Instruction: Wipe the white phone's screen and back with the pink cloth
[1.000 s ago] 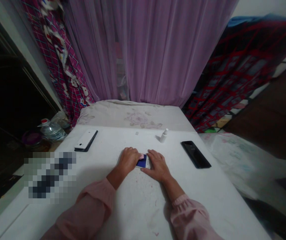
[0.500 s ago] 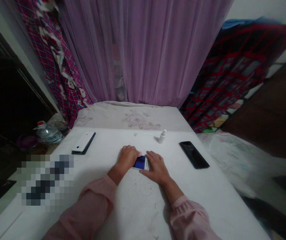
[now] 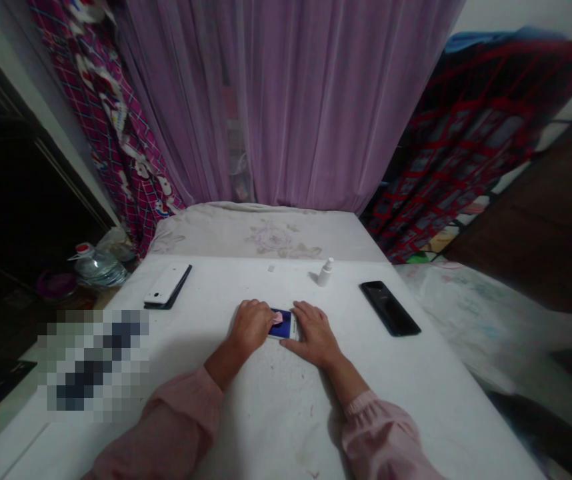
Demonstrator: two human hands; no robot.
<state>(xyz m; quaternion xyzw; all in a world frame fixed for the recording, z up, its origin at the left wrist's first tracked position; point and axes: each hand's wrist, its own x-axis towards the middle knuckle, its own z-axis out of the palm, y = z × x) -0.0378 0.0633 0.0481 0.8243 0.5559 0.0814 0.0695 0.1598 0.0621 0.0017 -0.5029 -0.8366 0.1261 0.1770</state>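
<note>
The left hand's fingers (image 3: 262,315) lie pressed together and slightly curled at the left edge of a white smartphone (image 3: 286,328); whether they pinch the pink tab (image 3: 277,318) beside their tips cannot be determined. The right hand's fingers (image 3: 306,313) are spread, with the tips at the phone's right edge. The left hand (image 3: 251,328) and right hand (image 3: 315,337) flank the smartphone, which lies flat on the white tabletop (image 3: 381,400), its blue-lit screen facing up and partly covered by the tab. Pink gathered sleeves (image 3: 381,443) cover both forearms.

Beyond the hands stands a small white spray bottle (image 3: 325,273); its opaque wall hides any contents. A small white scrap (image 3: 271,269) lies to its left. A glossy black smartphone (image 3: 390,309) lies to the right, and a white phone (image 3: 165,284) rests on a dark phone (image 3: 179,289) to the left.

Past the tabletop's left edge stands a clear plastic bottle (image 3: 99,270) with a red cap, beside a purple bowl (image 3: 56,285). A sheer purple curtain (image 3: 286,100) hangs behind a quilted bed (image 3: 266,237).
</note>
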